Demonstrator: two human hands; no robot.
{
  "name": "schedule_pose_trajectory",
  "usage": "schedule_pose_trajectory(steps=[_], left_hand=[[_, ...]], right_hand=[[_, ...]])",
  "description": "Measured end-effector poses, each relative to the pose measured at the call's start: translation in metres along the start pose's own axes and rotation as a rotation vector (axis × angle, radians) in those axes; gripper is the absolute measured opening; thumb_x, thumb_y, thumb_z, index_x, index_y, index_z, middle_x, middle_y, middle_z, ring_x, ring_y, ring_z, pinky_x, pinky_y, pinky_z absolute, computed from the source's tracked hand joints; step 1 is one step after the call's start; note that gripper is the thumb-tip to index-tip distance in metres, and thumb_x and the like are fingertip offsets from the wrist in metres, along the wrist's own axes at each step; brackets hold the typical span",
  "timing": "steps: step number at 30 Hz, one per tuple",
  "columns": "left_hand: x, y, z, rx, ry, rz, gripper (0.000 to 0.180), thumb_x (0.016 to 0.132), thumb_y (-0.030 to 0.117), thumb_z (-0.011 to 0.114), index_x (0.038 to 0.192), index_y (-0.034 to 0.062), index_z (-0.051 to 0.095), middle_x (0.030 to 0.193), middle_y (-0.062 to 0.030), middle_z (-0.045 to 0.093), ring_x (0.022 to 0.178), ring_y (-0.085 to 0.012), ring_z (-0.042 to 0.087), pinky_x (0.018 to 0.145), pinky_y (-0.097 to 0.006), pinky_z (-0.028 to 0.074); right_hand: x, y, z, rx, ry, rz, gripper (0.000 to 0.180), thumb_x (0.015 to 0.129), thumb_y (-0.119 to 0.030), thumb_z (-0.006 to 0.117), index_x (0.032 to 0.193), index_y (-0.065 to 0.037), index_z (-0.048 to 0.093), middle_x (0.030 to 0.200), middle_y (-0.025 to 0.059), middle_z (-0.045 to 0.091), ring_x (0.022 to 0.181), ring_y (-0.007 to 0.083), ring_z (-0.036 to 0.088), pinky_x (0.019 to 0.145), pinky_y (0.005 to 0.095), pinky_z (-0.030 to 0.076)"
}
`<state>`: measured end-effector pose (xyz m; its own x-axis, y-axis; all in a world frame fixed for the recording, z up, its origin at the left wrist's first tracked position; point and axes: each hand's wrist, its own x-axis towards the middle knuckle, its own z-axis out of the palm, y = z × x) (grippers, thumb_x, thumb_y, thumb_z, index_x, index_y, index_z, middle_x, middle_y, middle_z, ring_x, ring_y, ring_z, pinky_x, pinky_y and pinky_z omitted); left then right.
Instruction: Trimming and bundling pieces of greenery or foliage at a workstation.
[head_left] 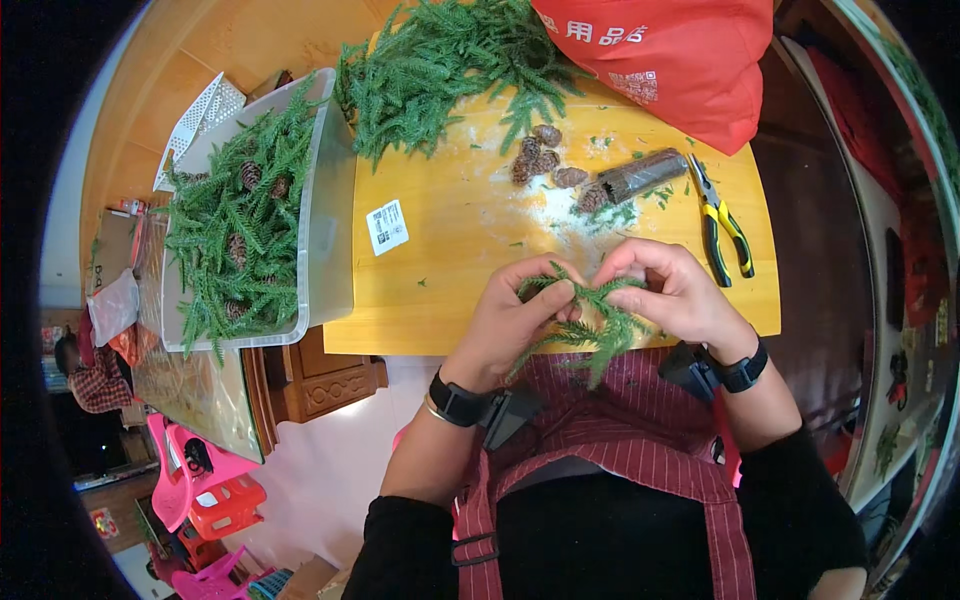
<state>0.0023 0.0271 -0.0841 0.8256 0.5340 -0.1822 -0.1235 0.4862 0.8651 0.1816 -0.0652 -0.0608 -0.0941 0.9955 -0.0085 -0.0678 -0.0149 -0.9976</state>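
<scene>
Left hand (515, 315) and right hand (670, 295) both pinch one green sprig (590, 320). Finished sprigs fill bin (330, 200) at 10 o'clock; loose pile (440, 60) at 12 remains.

Yellow table (450, 290): pine cones (545, 160), pliers (722, 222), greenery pile (450, 65).
</scene>
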Motion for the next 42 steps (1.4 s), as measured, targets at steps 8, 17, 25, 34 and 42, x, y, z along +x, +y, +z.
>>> schedule_pose_trajectory(steps=[8,17,25,34,42], left_hand=[[0.0,0.002,-0.005,-0.008,-0.045,-0.079,0.014,0.084,0.013,0.059,0.089,-0.0002,0.056,0.074,-0.0026,0.052,0.065,-0.0078,0.048,0.065,-0.023,0.044],[-0.002,0.003,-0.002,0.229,-0.152,-0.207,0.009,0.083,0.008,0.058,0.085,0.0,0.058,0.074,-0.0019,0.056,0.064,-0.0065,0.05,0.06,-0.02,0.042],[0.0,-0.009,0.011,0.135,0.171,0.153,0.008,0.084,0.005,0.055,0.09,-0.0007,0.056,0.083,-0.0026,0.054,0.068,-0.0081,0.051,0.065,-0.022,0.044],[0.001,-0.01,0.009,0.57,0.261,0.59,0.008,0.08,0.002,0.057,0.088,0.0002,0.057,0.086,-0.0061,0.054,0.08,-0.0127,0.052,0.072,-0.024,0.044],[-0.001,-0.007,0.014,0.643,0.285,0.588,0.007,0.077,0.002,0.059,0.084,0.0007,0.058,0.087,-0.008,0.055,0.082,-0.0163,0.052,0.074,-0.026,0.041]], right_hand=[[0.003,0.0,0.001,-0.37,0.109,-0.176,0.01,0.075,0.001,0.058,0.084,-0.001,0.06,0.08,0.0065,0.06,0.075,0.0138,0.057,0.068,0.0247,0.044],[0.0,-0.008,-0.008,-0.699,-0.048,-0.356,0.012,0.07,0.001,0.059,0.08,-0.004,0.062,0.078,0.0082,0.06,0.074,0.0252,0.061,0.064,0.0324,0.048],[0.008,-0.01,-0.001,-0.828,0.541,-0.474,0.015,0.071,-0.006,0.063,0.085,-0.003,0.059,0.087,0.0091,0.06,0.086,0.0227,0.057,0.075,0.0316,0.045],[0.002,0.011,0.013,-0.269,0.276,-0.174,0.018,0.077,-0.006,0.061,0.092,0.001,0.056,0.093,0.0062,0.055,0.087,0.0144,0.052,0.081,0.0268,0.04],[0.002,0.008,0.021,0.041,0.308,-0.05,0.03,0.077,0.001,0.062,0.105,0.0,0.05,0.093,0.0024,0.054,0.089,0.0091,0.051,0.079,0.0229,0.042]])
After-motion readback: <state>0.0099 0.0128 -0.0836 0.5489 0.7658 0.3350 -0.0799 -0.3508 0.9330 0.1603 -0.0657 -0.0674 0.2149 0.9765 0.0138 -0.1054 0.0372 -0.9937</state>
